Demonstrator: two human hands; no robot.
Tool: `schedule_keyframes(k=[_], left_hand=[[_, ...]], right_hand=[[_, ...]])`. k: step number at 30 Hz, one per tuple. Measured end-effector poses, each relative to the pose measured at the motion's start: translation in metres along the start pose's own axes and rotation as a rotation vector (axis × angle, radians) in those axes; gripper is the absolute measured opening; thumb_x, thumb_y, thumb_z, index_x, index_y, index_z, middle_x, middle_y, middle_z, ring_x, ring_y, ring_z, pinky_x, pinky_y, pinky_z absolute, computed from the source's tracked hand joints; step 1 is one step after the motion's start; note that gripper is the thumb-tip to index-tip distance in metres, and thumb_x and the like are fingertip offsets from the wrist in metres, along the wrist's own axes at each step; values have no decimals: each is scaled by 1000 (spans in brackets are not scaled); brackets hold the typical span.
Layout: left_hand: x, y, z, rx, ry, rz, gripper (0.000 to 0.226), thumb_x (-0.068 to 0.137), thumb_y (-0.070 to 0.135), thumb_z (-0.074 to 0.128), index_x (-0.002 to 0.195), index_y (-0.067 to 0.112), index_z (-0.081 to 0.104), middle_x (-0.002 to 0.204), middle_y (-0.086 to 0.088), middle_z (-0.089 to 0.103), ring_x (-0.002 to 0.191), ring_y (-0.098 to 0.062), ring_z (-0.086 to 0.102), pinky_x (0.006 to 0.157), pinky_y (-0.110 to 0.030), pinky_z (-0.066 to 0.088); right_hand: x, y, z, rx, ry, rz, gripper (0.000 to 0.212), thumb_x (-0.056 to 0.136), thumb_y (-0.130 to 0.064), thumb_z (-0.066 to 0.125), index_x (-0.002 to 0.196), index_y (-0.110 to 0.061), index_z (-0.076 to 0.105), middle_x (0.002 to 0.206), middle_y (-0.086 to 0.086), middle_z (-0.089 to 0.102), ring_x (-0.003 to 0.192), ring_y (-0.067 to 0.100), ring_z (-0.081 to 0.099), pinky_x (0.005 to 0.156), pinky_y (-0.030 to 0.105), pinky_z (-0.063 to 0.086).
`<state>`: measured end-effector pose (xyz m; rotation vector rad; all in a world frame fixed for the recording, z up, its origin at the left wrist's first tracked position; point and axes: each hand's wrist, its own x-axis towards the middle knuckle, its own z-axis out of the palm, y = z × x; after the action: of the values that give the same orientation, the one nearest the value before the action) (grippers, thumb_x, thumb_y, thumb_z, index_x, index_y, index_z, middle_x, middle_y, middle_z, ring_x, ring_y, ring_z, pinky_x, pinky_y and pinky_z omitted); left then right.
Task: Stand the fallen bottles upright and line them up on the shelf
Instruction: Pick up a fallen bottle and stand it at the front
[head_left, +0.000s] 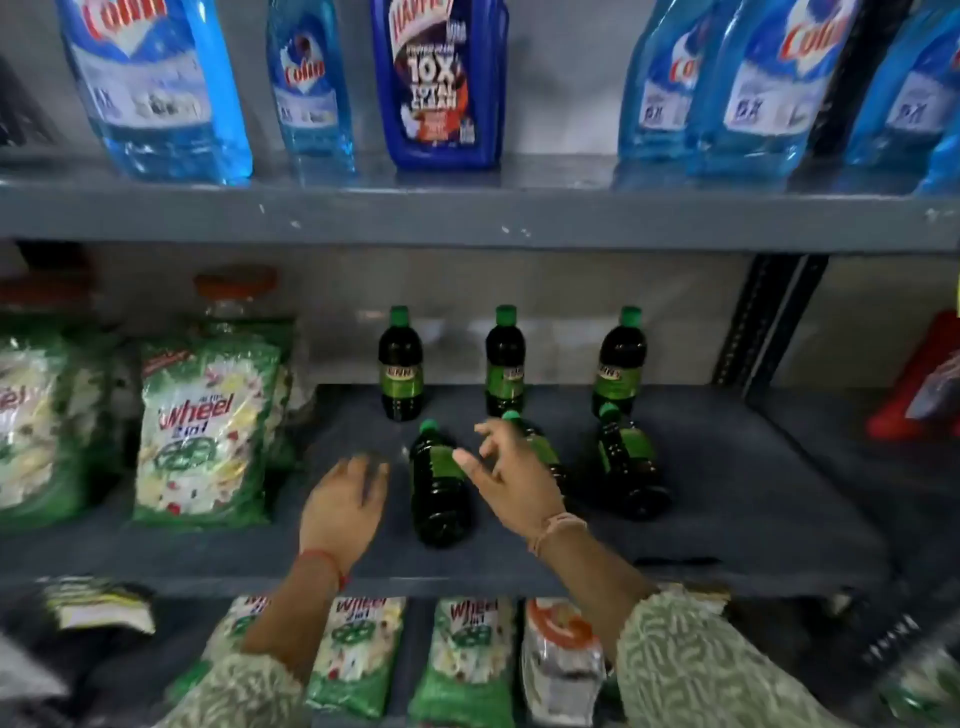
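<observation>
Three dark green bottles with green caps stand upright along the back of the grey middle shelf (727, 493): left (400, 364), middle (505, 361), right (619, 361). In front of them three more lie fallen, caps pointing to the back: left (439, 488), middle (543, 447), right (628, 462). My left hand (343, 512) hovers open over the shelf, just left of the left fallen bottle. My right hand (511, 478) is open, fingers spread, between the left and middle fallen bottles and covers part of the middle one. Neither hand holds anything.
Green Wheel detergent bags (200, 436) stand at the left of the same shelf. A red package (919, 384) sits at the far right. Blue cleaner bottles (441, 83) fill the shelf above; more detergent bags (358, 654) lie on the shelf below.
</observation>
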<state>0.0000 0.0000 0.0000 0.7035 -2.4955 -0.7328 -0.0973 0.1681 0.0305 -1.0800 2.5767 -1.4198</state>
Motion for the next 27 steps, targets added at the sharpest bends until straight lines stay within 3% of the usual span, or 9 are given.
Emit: schedule_keyframes(k=[2,3,5,7,11,16,19,24,27], left_hand=[[4,-20,13,133,-200,-96,51,96,34,23,133,3,40,141,-22,42,132,-36,37,109,-44,33],[6,-35,22,205,-270,-97,57,93,37,16,139,6,32,151,-16,30,140,-33,24,117,-43,22],[7,-50,33,274,-343,-107,55,96,37,16,144,13,18,157,-8,13,145,-29,8,121,-42,10],[4,-57,39,347,-360,-84,54,97,36,21,146,16,9,159,-4,5,146,-27,2,120,-42,8],[0,-60,43,388,-295,-60,82,74,56,-5,145,18,12,158,-2,11,146,-24,7,120,-40,9],[1,-63,46,383,-276,-36,93,63,55,-12,145,18,13,158,-4,12,146,-25,8,119,-40,10],[0,-64,46,380,-285,-48,93,64,56,-11,145,18,13,158,-3,12,146,-24,7,119,-40,9],[0,-63,46,411,-293,-41,93,64,55,-13,145,19,11,158,-2,11,146,-24,6,119,-39,9],[-1,-63,45,420,-308,-39,88,68,55,-10,145,19,10,158,-2,10,146,-23,5,120,-39,8]], right_hand=[[11,4,16,-30,-188,164,51,88,-44,49,125,-9,41,122,13,50,104,25,52,91,34,40],[18,7,24,-44,-250,247,55,89,-45,47,127,-7,39,131,17,46,117,29,47,99,35,37],[30,4,33,-37,-311,375,65,88,-50,45,129,-1,39,137,22,43,126,34,42,103,36,35],[43,3,44,-12,-344,494,72,83,-56,49,127,1,42,135,21,48,123,34,47,95,31,38],[63,11,64,58,-343,648,91,56,-69,65,119,-6,55,125,15,60,109,31,59,95,34,47],[72,19,78,117,-184,473,61,61,-65,64,93,-14,64,97,6,70,90,26,64,86,39,51],[75,17,73,194,-71,326,48,69,-48,70,100,-17,51,93,-1,62,85,17,60,80,34,48],[71,21,66,220,-89,198,70,68,-26,77,124,-13,37,113,-1,54,100,12,52,87,26,40],[69,20,64,224,-94,202,82,63,-32,80,129,-16,34,123,1,49,114,17,49,102,35,40]])
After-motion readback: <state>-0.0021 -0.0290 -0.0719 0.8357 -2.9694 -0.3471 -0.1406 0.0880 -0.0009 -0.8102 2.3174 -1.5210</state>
